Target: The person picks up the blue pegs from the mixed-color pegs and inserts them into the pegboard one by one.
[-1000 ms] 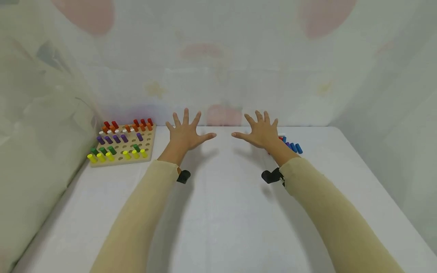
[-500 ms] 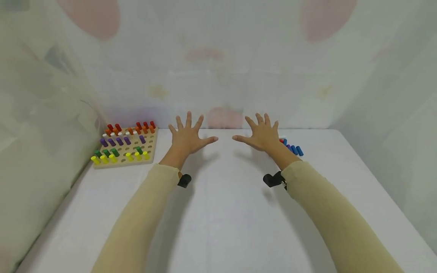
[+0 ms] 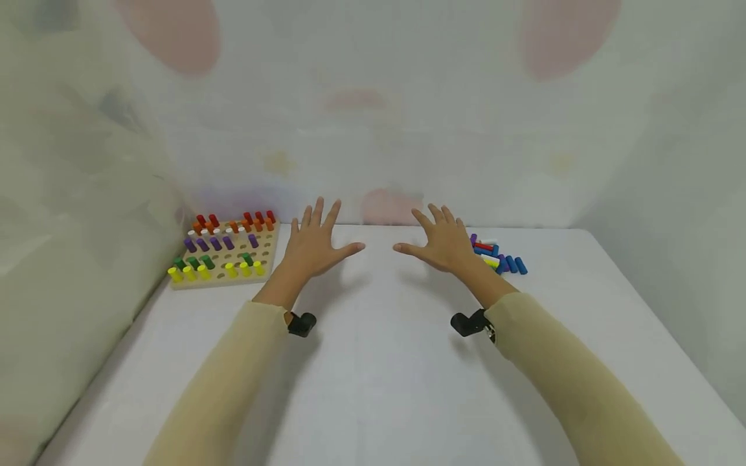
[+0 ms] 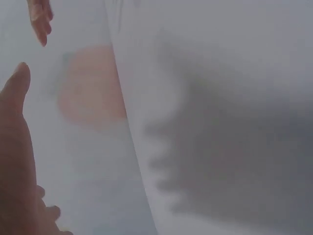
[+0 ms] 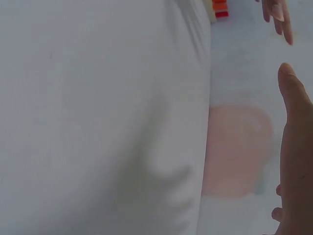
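Fingers on both the left hand (image 3: pixel 315 243) and right hand (image 3: pixel 444 243) are straight, loosely spread, holding nothing (hovering palm-down), pegboard (image 3: pixel 224 254) left, loose pegs (image 3: pixel 497 254) just right.

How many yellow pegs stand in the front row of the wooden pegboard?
6 on the pegboard: three yellow pegs together at the row's left end, then three more toward the right, with gaps between. One further yellow peg lies loose beyond the right hand.
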